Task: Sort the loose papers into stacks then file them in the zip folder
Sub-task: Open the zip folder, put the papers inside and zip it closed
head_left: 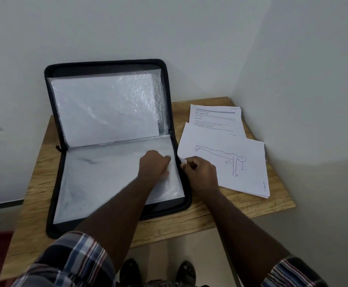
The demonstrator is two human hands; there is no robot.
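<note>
Zip folder [115,141] lies open on wooden table [241,208], black, far half propped upright against the white wall [189,38], near half flat. I take the folder as landmark for everything else. Clear sleeves [106,106] in the upright half hold white paper; the flat half shows a glossy sleeve page [98,179] with paper under it.

Left hand [153,165] sits on the flat half, near the folder's right edge, fingers curled, thumb and fingertips pinching the sleeve's edge. Right hand [200,172] is just right of the folder's right rim, fingers curled, pinching a small white corner of paper or sleeve [183,161] at that rim. I can't tell which it is from here. Both hands are close together, almost touching across the zipper border.

Right of the folder: figure sheet stack [231,162], top page a line drawing of a body in a plank-like pose, its left corner touching the folder's rim. Behind that, farther from me, printed text stack [215,119], partly covered by the figure stack. Both stacks sit flat on the table, outside the folder.

Plaid sleeves [71,262] at the bottom, dark shoes [129,270] below the table edge.
</note>
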